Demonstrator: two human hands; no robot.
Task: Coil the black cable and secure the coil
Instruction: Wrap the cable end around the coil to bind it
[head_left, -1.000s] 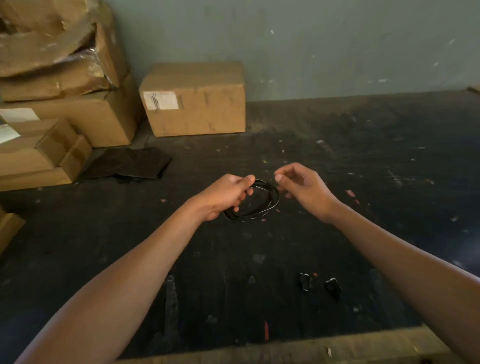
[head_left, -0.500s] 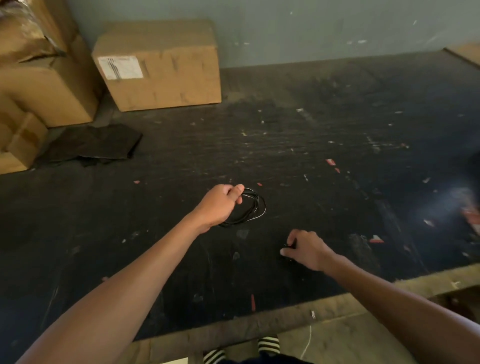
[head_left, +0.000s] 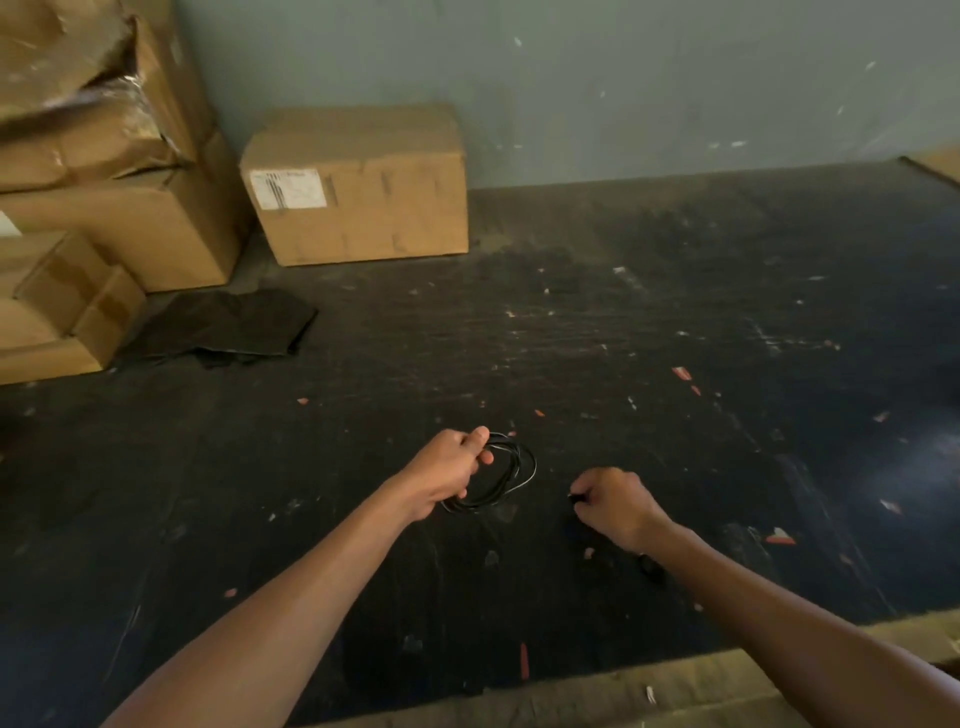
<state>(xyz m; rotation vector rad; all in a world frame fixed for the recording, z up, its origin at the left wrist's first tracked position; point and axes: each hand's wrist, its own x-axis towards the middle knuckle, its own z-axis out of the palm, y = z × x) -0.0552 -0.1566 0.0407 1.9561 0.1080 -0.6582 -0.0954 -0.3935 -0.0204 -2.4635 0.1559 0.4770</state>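
The black cable (head_left: 511, 474) is wound into a small coil of several loops and hangs just above the dark table (head_left: 649, 332). My left hand (head_left: 451, 467) is closed around the coil's left side. To the right of the coil, my right hand (head_left: 618, 506) is curled, and its fingertips pinch a small black piece (head_left: 575, 498) low over the table. I cannot tell what this piece is. A second small black piece (head_left: 650, 567) lies on the table beside my right wrist.
Cardboard boxes are stacked at the back left (head_left: 104, 208), with one labelled box (head_left: 358, 187) against the wall. A dark folded cloth (head_left: 223, 327) lies in front of them. The table's pale front edge (head_left: 649, 686) runs along the bottom. Small red scraps dot the surface.
My right hand left the coil, dropped to the small black pieces near the table's front edge, closed its fingertips on one and has lifted it slightly. My left hand kept hold of the coil.
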